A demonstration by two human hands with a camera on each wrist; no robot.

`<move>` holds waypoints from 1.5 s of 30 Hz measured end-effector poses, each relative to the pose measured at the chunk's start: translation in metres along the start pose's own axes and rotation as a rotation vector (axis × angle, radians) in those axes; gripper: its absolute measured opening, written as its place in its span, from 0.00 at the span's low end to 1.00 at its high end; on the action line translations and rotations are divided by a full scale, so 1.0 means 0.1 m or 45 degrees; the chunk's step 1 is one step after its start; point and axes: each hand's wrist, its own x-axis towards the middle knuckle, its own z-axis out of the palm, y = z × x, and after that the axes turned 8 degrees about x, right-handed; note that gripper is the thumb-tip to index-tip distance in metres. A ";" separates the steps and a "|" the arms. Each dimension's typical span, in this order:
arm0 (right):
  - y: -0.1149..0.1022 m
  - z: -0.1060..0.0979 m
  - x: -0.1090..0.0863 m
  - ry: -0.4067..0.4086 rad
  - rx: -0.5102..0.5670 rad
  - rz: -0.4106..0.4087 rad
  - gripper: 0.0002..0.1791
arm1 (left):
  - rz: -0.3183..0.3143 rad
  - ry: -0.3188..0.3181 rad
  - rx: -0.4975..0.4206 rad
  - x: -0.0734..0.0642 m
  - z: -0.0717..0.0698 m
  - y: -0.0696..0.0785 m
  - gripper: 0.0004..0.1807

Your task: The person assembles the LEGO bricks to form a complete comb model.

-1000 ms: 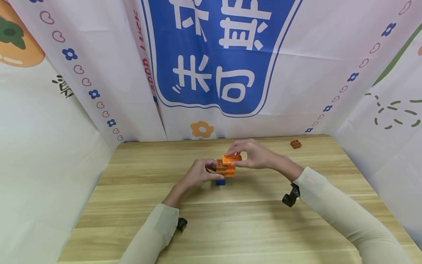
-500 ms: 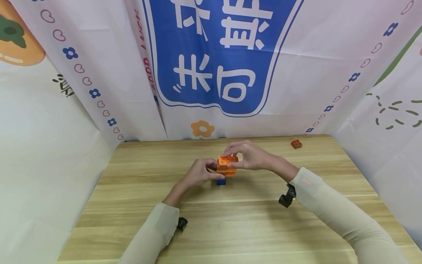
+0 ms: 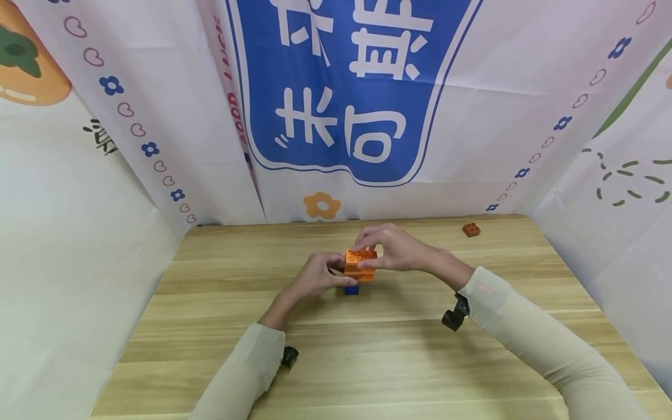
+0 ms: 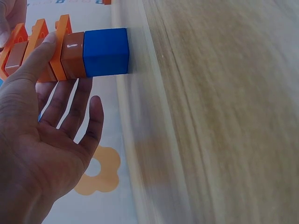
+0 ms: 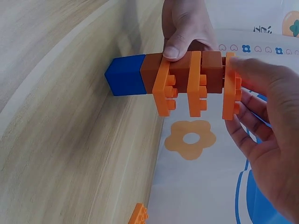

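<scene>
A tower of toy building bricks stands on the wooden table. Its base is a blue brick [image 5: 126, 75], with brown bricks [image 5: 212, 72] and thin orange plates [image 5: 195, 86] alternating above. My left hand [image 3: 320, 271] grips the tower's middle, its thumb across the orange and brown pieces. My right hand [image 3: 391, 248] pinches the top orange plate [image 5: 230, 91] between thumb and fingers. That plate lies over the uppermost brown brick, with a narrow gap showing between them in the right wrist view. Right-hand fingers partly cover it in the head view.
A loose brown brick [image 3: 471, 229] lies near the table's back right. Another orange piece [image 5: 138, 214] shows at the bottom of the right wrist view. Printed cloth [image 3: 210, 192] hangs behind and at both sides of the wooden table [image 3: 367, 361].
My right hand has moved left and slightly down, bringing the orange plate from the tower's right side to over its top brown brick. The left hand has stayed in place.
</scene>
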 end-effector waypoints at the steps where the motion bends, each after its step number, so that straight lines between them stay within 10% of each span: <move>1: 0.00 0.00 0.00 0.004 0.004 -0.001 0.14 | -0.003 -0.003 0.003 0.00 0.00 0.00 0.15; 45: -0.11 0.02 0.14 -0.021 -0.064 0.054 0.09 | -0.043 -0.011 0.033 -0.01 -0.01 0.03 0.13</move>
